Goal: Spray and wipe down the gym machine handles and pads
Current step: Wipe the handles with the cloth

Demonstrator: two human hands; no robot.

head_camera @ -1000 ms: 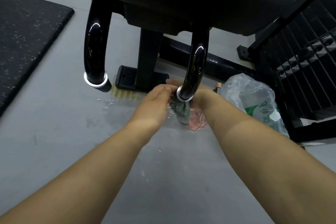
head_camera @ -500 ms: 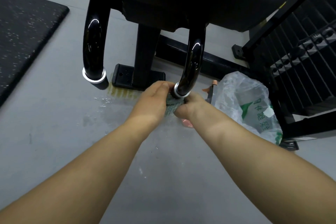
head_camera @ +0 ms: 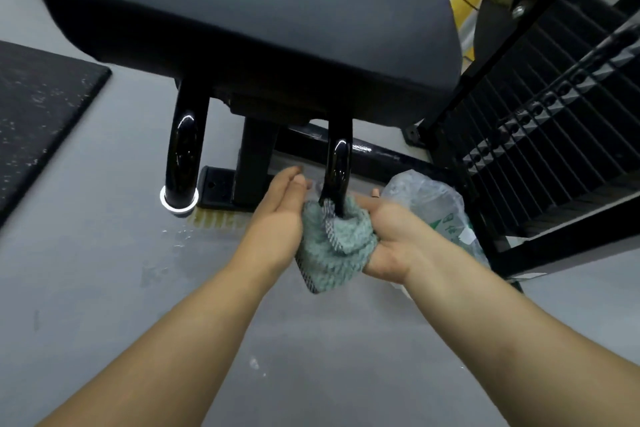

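A green-grey cloth (head_camera: pixel 337 246) is wrapped round the lower end of the right glossy black handle (head_camera: pixel 338 163), which curves down from under the grey seat pad (head_camera: pixel 263 10). My left hand (head_camera: pixel 280 215) presses the cloth from the left with nearly straight fingers. My right hand (head_camera: pixel 388 239) cups the cloth from the right and below, thumb under it. The left black handle (head_camera: pixel 183 152) hangs free, its chrome end ring bare.
A clear plastic bag (head_camera: pixel 436 211) with green print lies on the floor right of my hands. The black weight stack (head_camera: pixel 540 135) and frame stand at the right. Water drops wet the grey floor (head_camera: pixel 180 236); a dark rubber mat (head_camera: pixel 38 111) lies at left.
The cloth now covers the right handle's end, and both hands have spread around it; earlier they pinched a small bunch of cloth under the ring. The camera has tilted up toward the pad.
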